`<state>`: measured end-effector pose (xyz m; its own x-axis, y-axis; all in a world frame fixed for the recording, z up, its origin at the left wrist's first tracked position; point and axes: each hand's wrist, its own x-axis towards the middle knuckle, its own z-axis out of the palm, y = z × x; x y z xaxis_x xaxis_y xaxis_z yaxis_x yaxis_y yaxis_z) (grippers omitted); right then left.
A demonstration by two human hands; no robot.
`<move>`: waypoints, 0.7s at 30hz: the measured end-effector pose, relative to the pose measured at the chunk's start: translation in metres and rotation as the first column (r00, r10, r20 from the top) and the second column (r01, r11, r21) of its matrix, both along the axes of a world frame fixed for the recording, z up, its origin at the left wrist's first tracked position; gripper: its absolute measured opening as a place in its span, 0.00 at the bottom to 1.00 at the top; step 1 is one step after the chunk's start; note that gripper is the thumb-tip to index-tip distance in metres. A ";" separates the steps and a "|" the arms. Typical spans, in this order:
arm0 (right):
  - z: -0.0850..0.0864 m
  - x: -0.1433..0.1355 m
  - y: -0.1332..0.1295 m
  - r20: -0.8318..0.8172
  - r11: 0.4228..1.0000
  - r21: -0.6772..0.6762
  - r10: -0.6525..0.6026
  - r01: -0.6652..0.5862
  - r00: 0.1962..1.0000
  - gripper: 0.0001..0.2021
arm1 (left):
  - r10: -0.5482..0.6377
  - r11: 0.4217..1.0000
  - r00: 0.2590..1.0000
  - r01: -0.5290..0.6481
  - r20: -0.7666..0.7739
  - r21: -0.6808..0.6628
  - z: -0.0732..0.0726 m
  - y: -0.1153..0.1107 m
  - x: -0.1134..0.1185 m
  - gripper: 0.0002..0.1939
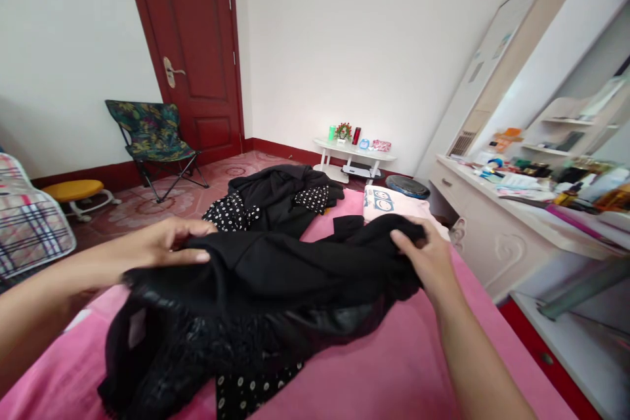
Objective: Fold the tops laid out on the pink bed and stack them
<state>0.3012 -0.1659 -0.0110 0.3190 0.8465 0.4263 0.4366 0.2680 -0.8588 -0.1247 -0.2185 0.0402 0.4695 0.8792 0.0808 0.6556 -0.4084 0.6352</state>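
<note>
Both of my hands grip a black garment (pixel 290 275) with a shiny, lacy part and a collar opening at its lower left. My left hand (pixel 182 246) pinches its upper left edge between thumb and fingers. At the other end, my right hand (pixel 420 249) is closed on the bunched cloth, its thumb on top. Under the garment, a black cloth with white dots (pixel 251 390) shows on the pink bed cover (pixel 374 371). Beyond lies a heap of black clothes (pixel 280 193) with dotted parts.
A folded pale pink cloth (pixel 394 200) with printed faces lies at the far right of the bed. A cluttered dresser (pixel 492 203) stands close on the right. On the left are a folding chair (pixel 152 138) and a yellow stool (pixel 73 190). A low white table (pixel 354 151) is against the wall.
</note>
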 end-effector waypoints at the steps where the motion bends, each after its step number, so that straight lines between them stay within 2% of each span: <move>1: -0.008 -0.003 0.004 0.118 0.990 -0.120 0.092 -0.077 0.989 0.33 | 0.003 1.000 0.994 -0.001 -0.113 0.016 -0.005 0.016 -0.006 0.14; 2: -0.015 -0.006 0.008 0.229 0.966 -0.221 0.185 -0.134 0.956 0.40 | 0.098 0.988 0.980 -0.075 -0.172 0.134 -0.013 0.028 -0.011 0.13; 4: -0.028 -0.010 0.018 0.435 0.916 -0.359 0.334 -0.179 0.836 0.52 | 0.145 0.970 0.962 -0.092 -0.231 0.224 -0.034 0.043 -0.016 0.15; 6: -0.036 -0.014 0.031 0.573 0.855 -0.489 0.464 -0.172 0.675 0.59 | 0.072 0.985 0.962 -0.027 -0.263 0.171 -0.057 0.042 -0.013 0.25; 7: -0.039 -0.016 0.040 0.604 0.817 -0.556 0.524 -0.153 0.601 0.62 | 0.028 0.993 0.958 0.006 -0.284 0.119 -0.067 0.039 -0.009 0.32; 9: -0.044 -0.019 0.059 0.618 0.748 -0.656 0.610 -0.104 0.496 0.67 | 0.011 0.998 0.941 0.010 -0.339 0.061 -0.085 0.030 0.002 0.50; 10: -0.047 -0.021 0.069 0.604 0.713 -0.695 0.647 -0.089 0.465 0.68 | 0.029 0.998 0.929 -0.007 -0.368 0.060 -0.091 0.026 0.009 0.57; 12: -0.052 -0.023 0.087 0.547 0.643 -0.761 0.710 -0.090 0.443 0.71 | 0.060 0.997 0.913 -0.035 -0.404 0.069 -0.098 0.022 0.020 0.64; 14: -0.056 -0.024 0.100 0.499 0.598 -0.795 0.740 -0.101 0.452 0.72 | 0.061 0.997 0.912 -0.037 -0.405 0.068 -0.100 0.020 0.028 0.64; 16: -0.056 -0.026 0.103 0.509 0.608 -0.788 0.731 -0.095 0.455 0.71 | 0.051 0.998 0.922 -0.030 -0.383 0.062 -0.099 0.018 0.032 0.61; 18: -0.055 -0.028 0.096 0.536 0.634 -0.766 0.723 -0.110 0.435 0.68 | 0.033 0.999 0.941 -0.020 -0.338 0.041 -0.098 0.012 0.033 0.54; 21: -0.052 -0.034 0.068 0.541 0.664 -0.719 0.719 -0.203 0.437 0.57 | 0.019 1.000 0.970 -0.017 -0.243 0.010 -0.097 -0.003 0.032 0.43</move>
<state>0.2677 -0.0980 -0.0634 -0.4058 0.8789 -0.2506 0.8890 0.3161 -0.3312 -0.0927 -0.2212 -0.0566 0.4596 0.8877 -0.0267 0.7974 -0.3992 0.4526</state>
